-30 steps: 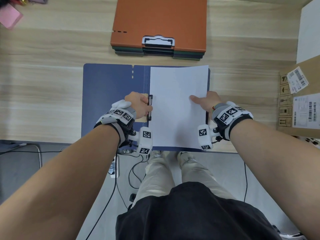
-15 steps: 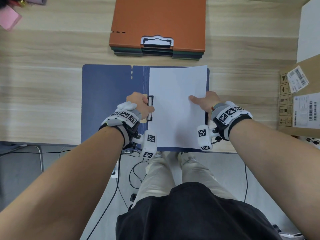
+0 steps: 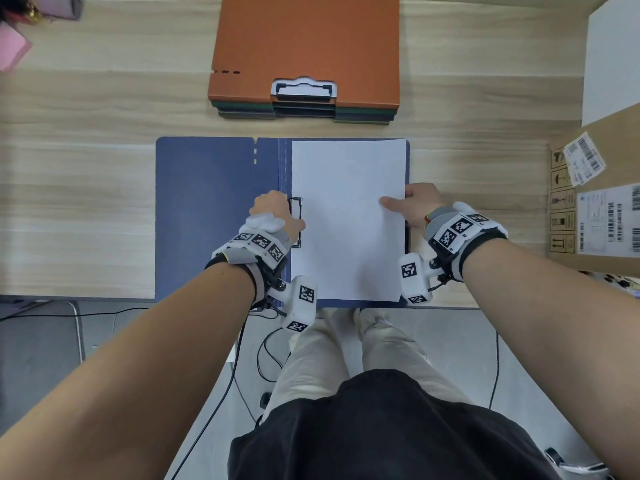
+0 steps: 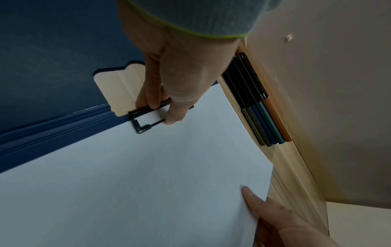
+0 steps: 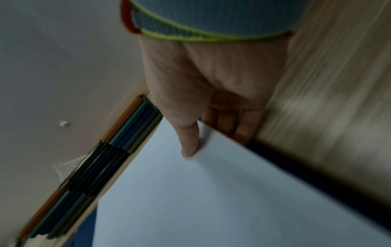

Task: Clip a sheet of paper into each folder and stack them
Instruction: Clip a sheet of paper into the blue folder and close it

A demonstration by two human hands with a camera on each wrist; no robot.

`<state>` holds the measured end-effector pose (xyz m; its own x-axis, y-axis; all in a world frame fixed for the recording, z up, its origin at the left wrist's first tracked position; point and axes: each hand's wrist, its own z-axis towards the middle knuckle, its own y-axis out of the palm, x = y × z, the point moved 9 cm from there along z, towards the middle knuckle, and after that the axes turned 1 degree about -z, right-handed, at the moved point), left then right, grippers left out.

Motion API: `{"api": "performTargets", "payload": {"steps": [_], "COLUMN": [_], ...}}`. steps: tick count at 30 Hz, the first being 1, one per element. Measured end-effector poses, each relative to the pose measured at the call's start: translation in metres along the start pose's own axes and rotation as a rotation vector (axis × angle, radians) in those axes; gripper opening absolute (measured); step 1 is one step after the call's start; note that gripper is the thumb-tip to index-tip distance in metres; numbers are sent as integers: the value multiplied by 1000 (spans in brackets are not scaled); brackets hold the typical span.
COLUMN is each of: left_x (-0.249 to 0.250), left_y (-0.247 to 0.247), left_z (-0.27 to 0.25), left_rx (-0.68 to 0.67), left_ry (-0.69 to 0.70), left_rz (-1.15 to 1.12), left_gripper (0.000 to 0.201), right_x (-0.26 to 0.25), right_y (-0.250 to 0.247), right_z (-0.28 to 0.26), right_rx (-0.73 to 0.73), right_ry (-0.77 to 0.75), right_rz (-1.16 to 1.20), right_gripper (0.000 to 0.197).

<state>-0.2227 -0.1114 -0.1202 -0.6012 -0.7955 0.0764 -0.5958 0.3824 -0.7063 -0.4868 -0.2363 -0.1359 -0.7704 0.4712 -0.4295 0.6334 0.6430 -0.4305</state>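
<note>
An open blue folder (image 3: 207,209) lies flat at the table's front edge. A white sheet of paper (image 3: 346,220) covers its right half. The black wire clip (image 3: 296,206) sits at the spine, over the sheet's left edge. My left hand (image 3: 277,209) grips the clip (image 4: 146,123): the thumb is on its wire arm and the fingers curl on its bar. My right hand (image 3: 401,202) pinches the sheet's right edge (image 5: 211,200), thumb on top and fingers underneath. A stack of closed folders (image 3: 304,46), an orange one on top, lies behind.
A cardboard box (image 3: 595,202) with labels stands at the right, with a white panel (image 3: 613,57) behind it. Pink items (image 3: 14,50) sit at the far left corner. The table's front edge (image 3: 76,296) runs just below the folder. Cables lie on the floor.
My left wrist has swung to the right over the spine while its fingers stay on the clip. The right hand and the sheet have hardly moved.
</note>
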Motion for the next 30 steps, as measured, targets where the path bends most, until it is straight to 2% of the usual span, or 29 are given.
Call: {"api": "performTargets", "payload": {"steps": [3, 8, 10, 12, 14, 16, 20, 22, 26, 30], "left_x": [0, 0, -1, -2, -7, -19, -66, -93, -151, -189], "left_y": [-1, 0, 3, 1, -3, -12, -54, -72, -83, -77], "left_z": [0, -2, -3, -6, -6, -3, -1, -3, 1, 3], "left_rx": [-10, -30, -54, -76, -107, -96, 82, 135, 121, 59], "left_ry": [-3, -11, 5, 28, 31, -19, -115, -168, -299, -347], "left_rz": [26, 75, 92, 79, 59, 16, -91, -55, -62, -137], "left_gripper": [22, 21, 34, 48, 47, 54, 78, 86, 103, 111], "right_x": [13, 20, 16, -4, -35, -66, -131, -149, -145, -131], "right_y": [-12, -28, -33, -36, -28, -11, 42, 70, 116, 150], "right_z": [3, -5, -6, -12, -20, -26, -46, -53, -53, -51], "right_rx": [-3, 38, 70, 85, 50, -16, -136, -160, -205, -195], "right_ry": [27, 54, 48, -16, -101, -182, -360, -393, -333, -326], "right_rz": [102, 125, 128, 123, 128, 96, -89, -265, -639, -971], "right_gripper": [26, 10, 10, 9, 6, 5, 7, 22, 51, 47]}}
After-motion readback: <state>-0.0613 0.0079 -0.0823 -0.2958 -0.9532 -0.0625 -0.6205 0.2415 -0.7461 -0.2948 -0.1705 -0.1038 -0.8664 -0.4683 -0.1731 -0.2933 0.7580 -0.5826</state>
